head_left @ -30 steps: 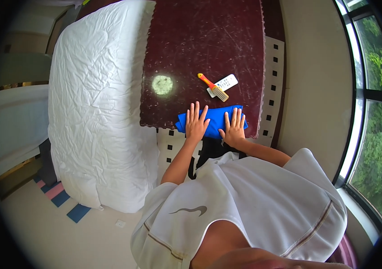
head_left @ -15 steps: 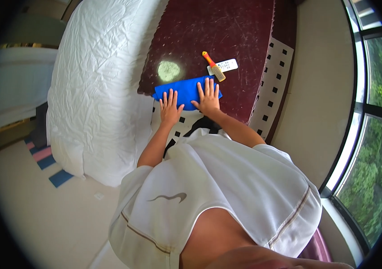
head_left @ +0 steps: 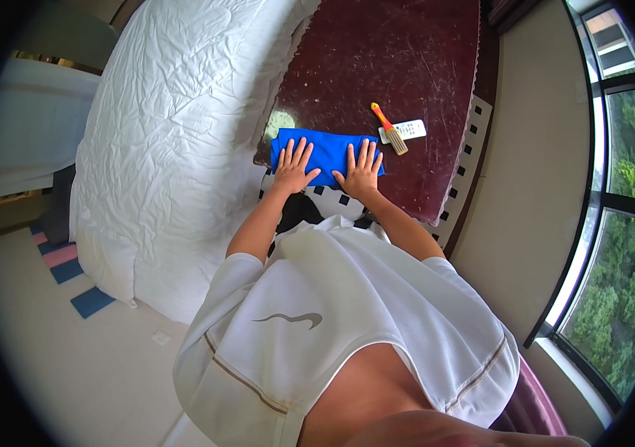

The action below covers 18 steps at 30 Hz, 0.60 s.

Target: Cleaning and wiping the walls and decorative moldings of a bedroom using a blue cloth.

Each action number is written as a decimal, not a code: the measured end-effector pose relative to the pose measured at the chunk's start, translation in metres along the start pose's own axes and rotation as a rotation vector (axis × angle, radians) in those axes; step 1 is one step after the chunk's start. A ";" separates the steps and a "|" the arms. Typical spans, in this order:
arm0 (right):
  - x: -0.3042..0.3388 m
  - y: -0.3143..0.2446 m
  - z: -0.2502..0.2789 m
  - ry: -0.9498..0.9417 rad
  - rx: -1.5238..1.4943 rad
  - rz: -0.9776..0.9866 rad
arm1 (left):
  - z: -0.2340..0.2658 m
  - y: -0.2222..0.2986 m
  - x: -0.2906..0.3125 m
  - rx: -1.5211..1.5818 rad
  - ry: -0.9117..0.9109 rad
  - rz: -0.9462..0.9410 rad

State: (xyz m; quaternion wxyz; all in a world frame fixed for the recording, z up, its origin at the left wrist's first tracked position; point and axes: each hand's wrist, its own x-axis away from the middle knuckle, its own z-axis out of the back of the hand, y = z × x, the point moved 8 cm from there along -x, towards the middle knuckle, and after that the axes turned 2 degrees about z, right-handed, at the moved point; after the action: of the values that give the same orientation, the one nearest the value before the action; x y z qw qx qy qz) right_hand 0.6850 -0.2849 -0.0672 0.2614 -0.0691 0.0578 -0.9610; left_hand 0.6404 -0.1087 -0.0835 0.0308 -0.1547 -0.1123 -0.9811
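Note:
A folded blue cloth [head_left: 328, 155] lies along the near edge of the dark red table [head_left: 399, 56]. My left hand [head_left: 294, 167] rests flat on its left part, fingers spread and pointing away from me. On the cloth's right part my right hand [head_left: 361, 171] is also laid flat, fingers apart, with the little finger near the cloth's right edge. Neither hand grips anything. Just beyond the right hand lies a tool with a red and yellow handle [head_left: 381, 118] and a ridged head; its exact kind is unclear. It crosses over a white remote control [head_left: 413, 130].
A bed with a wrinkled white cover [head_left: 161, 134] stands against the table's left side. To the right are a pale wall [head_left: 522, 171] and a dark-framed window [head_left: 630, 195]. Black-and-white checked cloth [head_left: 332, 200] hangs at the table's near edge.
The view has shifted, so the table appears farther right. My hands remain flat on the cloth; the right hand has come nearer to me and the cloth lies straighter.

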 end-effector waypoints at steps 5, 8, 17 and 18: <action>-0.090 -0.041 -0.006 0.062 -0.030 -0.103 | 0.010 -0.043 -0.051 -0.023 -0.013 -0.100; -0.142 -0.050 -0.006 0.067 0.013 -0.192 | 0.027 -0.054 -0.090 0.080 0.146 -0.200; -0.078 -0.102 -0.017 0.163 -0.082 -0.429 | 0.056 -0.091 -0.055 0.064 0.033 -0.621; -0.064 -0.116 -0.017 0.171 -0.089 -0.434 | 0.055 -0.095 -0.043 0.060 0.034 -0.644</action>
State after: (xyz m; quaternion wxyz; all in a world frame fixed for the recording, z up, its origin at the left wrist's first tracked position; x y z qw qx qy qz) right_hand 0.6792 -0.1515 -0.0731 0.0395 -0.0098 0.1058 -0.9936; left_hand 0.6886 -0.0025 -0.0660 -0.2747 -0.0941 -0.1836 -0.9391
